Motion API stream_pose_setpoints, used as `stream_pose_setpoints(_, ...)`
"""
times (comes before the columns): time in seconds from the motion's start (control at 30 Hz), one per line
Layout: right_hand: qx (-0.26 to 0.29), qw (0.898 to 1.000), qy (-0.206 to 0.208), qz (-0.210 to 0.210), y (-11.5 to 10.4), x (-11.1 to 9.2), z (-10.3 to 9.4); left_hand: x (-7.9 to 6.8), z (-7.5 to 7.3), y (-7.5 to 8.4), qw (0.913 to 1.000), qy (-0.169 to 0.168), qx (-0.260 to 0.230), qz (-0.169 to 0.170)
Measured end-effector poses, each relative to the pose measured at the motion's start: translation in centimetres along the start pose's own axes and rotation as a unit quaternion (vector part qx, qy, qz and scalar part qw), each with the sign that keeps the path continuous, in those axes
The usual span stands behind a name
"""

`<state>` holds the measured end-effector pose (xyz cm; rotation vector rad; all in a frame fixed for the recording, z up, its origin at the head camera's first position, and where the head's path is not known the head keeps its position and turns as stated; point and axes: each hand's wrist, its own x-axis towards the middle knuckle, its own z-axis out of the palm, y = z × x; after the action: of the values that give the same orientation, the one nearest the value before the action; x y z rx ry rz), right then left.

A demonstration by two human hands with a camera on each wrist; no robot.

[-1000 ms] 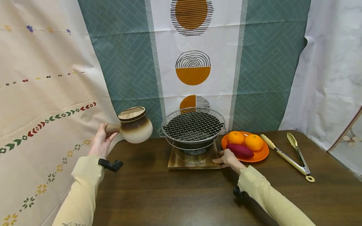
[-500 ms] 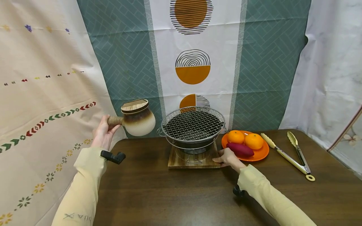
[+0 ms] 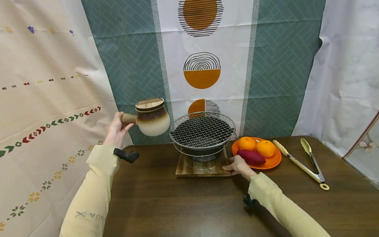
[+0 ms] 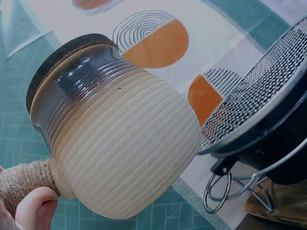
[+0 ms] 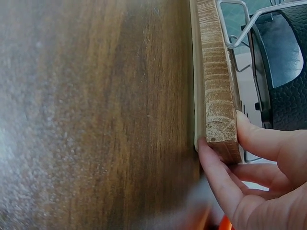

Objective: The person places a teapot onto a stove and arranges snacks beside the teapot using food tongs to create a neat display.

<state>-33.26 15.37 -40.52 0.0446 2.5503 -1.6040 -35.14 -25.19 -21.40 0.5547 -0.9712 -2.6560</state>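
My left hand (image 3: 116, 132) grips the twine-wrapped handle (image 4: 26, 184) of a lidded ceramic pot (image 3: 153, 122), held in the air left of the grill. The pot is cream below and glossy brown above, with a wooden lid (image 3: 149, 104) on top. A round tabletop grill (image 3: 202, 131) with a wire mesh stands on a square wooden board (image 3: 186, 169). At the board's front right corner my right hand (image 3: 240, 167) pinches the edge. In the right wrist view its thumb lies on top of the board (image 5: 218, 86), with fingers at the side and underneath.
To the right of the grill, an orange plate (image 3: 273, 163) bears two oranges (image 3: 265, 148) and a purple sweet potato (image 3: 251, 157). Beyond it, tongs (image 3: 305, 168) lie spread on the dark wooden table (image 3: 189, 204). Fabric backdrops (image 3: 275, 82) hang behind and beside the table.
My left hand has lifted the pot and carried it right, closer to the grill. The right hand stays at the board's corner; the grill and plate have not moved.
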Motion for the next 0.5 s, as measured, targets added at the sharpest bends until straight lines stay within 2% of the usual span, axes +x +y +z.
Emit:
stream_pose_setpoints(0.2,-0.006,1.0,-0.002,0.009,0.0,0.0,0.0,-0.6,1.4,-1.1,0.9993,0.013,0.025,0.026)
stream_pose_setpoints(0.27,-0.007,1.0,-0.008,-0.005,0.1,0.0,-0.2,-0.8,1.7,-1.6,0.9986,0.017,0.035,0.037)
stream_pose_setpoints(0.37,-0.007,1.0,-0.015,-0.005,0.2,-0.1,-0.4,-0.9,2.1,-2.3,0.9969,0.025,0.049,0.055)
stream_pose_setpoints(0.47,-0.009,1.0,-0.01,-0.006,0.2,-0.2,-0.3,-1.0,2.6,-3.0,0.996,0.026,0.053,0.066)
stream_pose_setpoints(0.5,-0.013,1.0,-0.003,0.005,0.0,-0.4,-0.2,-1.0,2.8,-3.3,0.9956,0.024,0.058,0.069)
